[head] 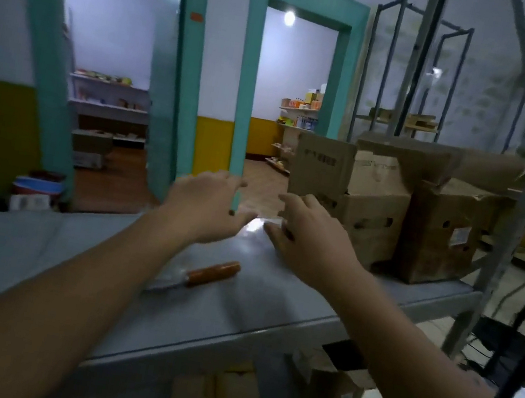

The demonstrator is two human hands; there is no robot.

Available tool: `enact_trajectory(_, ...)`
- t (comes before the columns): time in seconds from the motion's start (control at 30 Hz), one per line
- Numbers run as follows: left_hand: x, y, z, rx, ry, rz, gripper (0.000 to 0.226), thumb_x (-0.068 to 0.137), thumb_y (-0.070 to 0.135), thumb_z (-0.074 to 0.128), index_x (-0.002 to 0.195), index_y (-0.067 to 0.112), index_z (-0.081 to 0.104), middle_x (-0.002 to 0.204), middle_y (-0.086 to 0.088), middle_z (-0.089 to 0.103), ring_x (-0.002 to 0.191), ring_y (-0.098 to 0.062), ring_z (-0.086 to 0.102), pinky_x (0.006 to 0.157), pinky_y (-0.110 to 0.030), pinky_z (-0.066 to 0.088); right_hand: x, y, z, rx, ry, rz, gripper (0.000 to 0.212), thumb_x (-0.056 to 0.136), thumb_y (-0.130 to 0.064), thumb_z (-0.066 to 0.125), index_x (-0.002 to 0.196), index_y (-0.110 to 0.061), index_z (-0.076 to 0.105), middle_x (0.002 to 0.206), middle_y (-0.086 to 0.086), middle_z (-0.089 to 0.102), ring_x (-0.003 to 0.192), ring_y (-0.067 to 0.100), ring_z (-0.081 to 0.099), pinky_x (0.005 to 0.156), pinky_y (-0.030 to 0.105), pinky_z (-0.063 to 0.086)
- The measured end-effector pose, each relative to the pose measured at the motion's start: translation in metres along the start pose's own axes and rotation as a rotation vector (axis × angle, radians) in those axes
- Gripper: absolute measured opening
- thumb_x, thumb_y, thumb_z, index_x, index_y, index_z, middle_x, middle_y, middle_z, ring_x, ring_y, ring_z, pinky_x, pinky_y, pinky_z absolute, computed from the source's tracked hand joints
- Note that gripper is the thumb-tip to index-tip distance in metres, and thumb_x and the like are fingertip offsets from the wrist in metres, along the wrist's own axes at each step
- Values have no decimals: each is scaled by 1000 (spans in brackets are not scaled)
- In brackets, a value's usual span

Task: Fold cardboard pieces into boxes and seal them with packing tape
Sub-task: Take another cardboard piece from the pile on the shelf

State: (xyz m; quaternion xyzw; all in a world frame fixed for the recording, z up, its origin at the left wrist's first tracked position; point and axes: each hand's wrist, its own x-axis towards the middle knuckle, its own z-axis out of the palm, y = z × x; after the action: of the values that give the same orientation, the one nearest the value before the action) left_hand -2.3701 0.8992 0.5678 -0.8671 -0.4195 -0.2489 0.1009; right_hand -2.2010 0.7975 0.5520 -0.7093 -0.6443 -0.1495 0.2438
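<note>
- While both arms stretch forward over the work surface, our left hand (208, 203) hovers with its fingers spread and loose, gripping nothing. We read it as ready to take hold of something.
- Our right hand (310, 238) is likewise wide and empty. Its fingertips are just in front of the nearest box's lower corner, and we cannot tell whether they touch it.
- Just beyond the right hand stands a worn brown cardboard box with one flap raised (358, 197). A battered brown cardboard box bearing a white label (439, 235) stands against it, farther right of that hand. Both sit at the far edge, probably parked clear of the working space, which would explain our long reach.
- Nearer to us than the left hand, beside that forearm, a knife with an orange-brown handle (212, 273) lies flat on the grey metal table (37, 248). It is likely kept close for cutting tape.
- Below the right forearm, under the table, an open brown cardboard carton (325, 393) sits, perhaps stock for later.
- No packing tape shows near either hand, so we judge sealing some way off.
</note>
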Motion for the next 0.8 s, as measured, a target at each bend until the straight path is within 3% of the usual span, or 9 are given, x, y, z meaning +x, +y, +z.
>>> enact_trajectory(0.33, -163, -226, -100, 364, -65, -421, 64, 88, 77, 49, 138, 37, 54, 135, 3, 62, 124, -26, 59, 97, -46, 51, 60, -266, 83, 121, -133, -399, 54, 99, -54, 54, 143, -26, 45, 134, 8, 56, 117, 31, 58, 95, 46, 51)
enact_trajectory(0.47, -238, -281, -130, 454, -155, -631, 69, 88, 80, 39, 141, 38, 53, 143, 1, 59, 128, -28, 57, 99, -47, 50, 52, -359, 116, 229, -229, -547, 57, 98, -58, 53, 145, -26, 45, 137, 9, 54, 122, 33, 57, 100, 50, 49)
enact_trajectory(0.67, -324, -330, -151, 355, -223, -946, 90, 89, 83, 47, 157, 25, 43, 163, -4, 43, 144, -30, 46, 113, -44, 42, 35, -440, 150, 367, -453, -508, 72, 97, -66, 51, 151, -19, 42, 147, 11, 55, 133, 35, 51, 105, 48, 45)
enact_trajectory(0.73, -346, -339, -154, 259, -301, -947, 99, 88, 86, 47, 164, 24, 32, 173, 1, 25, 156, -23, 29, 122, -39, 30, 34, -450, 155, 355, -456, -489, 74, 97, -69, 49, 152, -19, 41, 148, 11, 53, 134, 35, 49, 104, 48, 43)
enact_trajectory(0.8, -363, -345, -160, 194, -367, -842, 103, 81, 93, 46, 164, 34, 30, 175, 8, 15, 160, -17, 18, 127, -39, 24, 35, -455, 159, 392, -465, -498, 76, 93, -74, 51, 149, -23, 44, 146, 8, 55, 132, 32, 52, 104, 49, 43)
